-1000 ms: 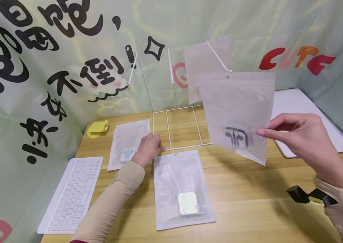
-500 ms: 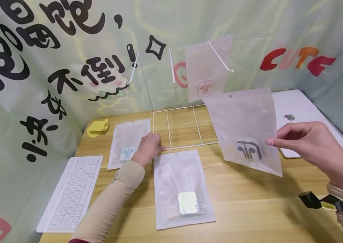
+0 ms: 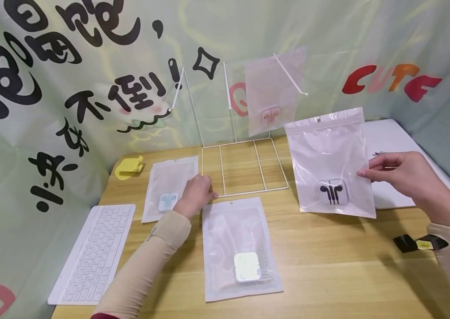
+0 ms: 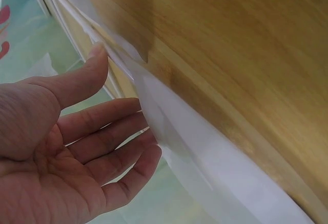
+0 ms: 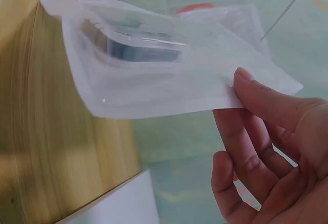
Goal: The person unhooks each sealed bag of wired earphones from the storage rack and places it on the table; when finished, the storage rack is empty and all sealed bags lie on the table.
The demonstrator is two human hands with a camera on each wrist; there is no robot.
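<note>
My right hand [image 3: 406, 175] pinches the right edge of a zip bag [image 3: 324, 155] between thumb and fingers, holding it upright above the table. Inside it sits a case of black earphones [image 3: 333, 192], and its hang hole is at the top. In the right wrist view the same bag [image 5: 154, 90] is seen nearly edge-on. My left hand [image 3: 196, 195] rests at the front left corner of a white wire rack [image 3: 245, 192], next to a zip bag [image 3: 173, 177] with pale blue earphones. In the left wrist view its thumb [image 4: 95, 73] and fingers stand apart.
A bag with pink earphones [image 3: 274, 84] hangs on the rack's right hook [image 3: 290, 74]; two other hooks [image 3: 226, 86] stick out bare. Another bagged case [image 3: 230, 235] lies in front. A keyboard [image 3: 93, 254], yellow object [image 3: 129, 167] and laptop [image 3: 392, 195] stand around.
The right hand has moved the zip bag rightward and lowered it from in front of the hanging bag, then turned it so the black earphones show clearly. The left hand has stayed put.
</note>
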